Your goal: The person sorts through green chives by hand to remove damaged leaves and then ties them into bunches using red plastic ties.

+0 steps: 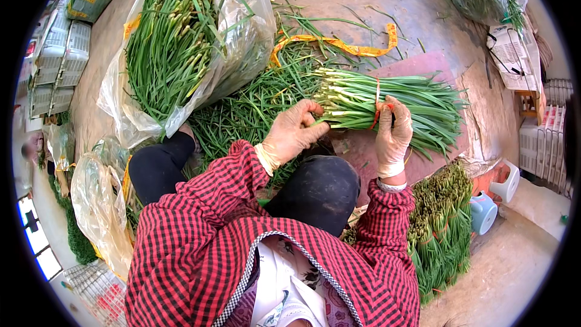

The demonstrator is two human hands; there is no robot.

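A bundle of long green garlic chives (408,100) lies on a reddish board (431,66), its pale cut ends towards the left. A red tie (377,95) runs around its middle. My right hand (394,129), in a thin pale glove, pinches the tie at the near side of the bundle. My left hand (299,129), gloved too, is at the pale ends, thumb and fingers close to the lowest stalks; whether it grips one I cannot tell. Loose green leaves (254,109) cover the floor under and beyond my left hand.
An open clear plastic bag (245,50) of untied chives (177,45) stands at the upper left. A yellow-orange tape (336,44) lies beyond the bundle. Tied bundles (440,231) stand at my right, beside a blue plastic stool (484,212). Crates (540,145) line the right side.
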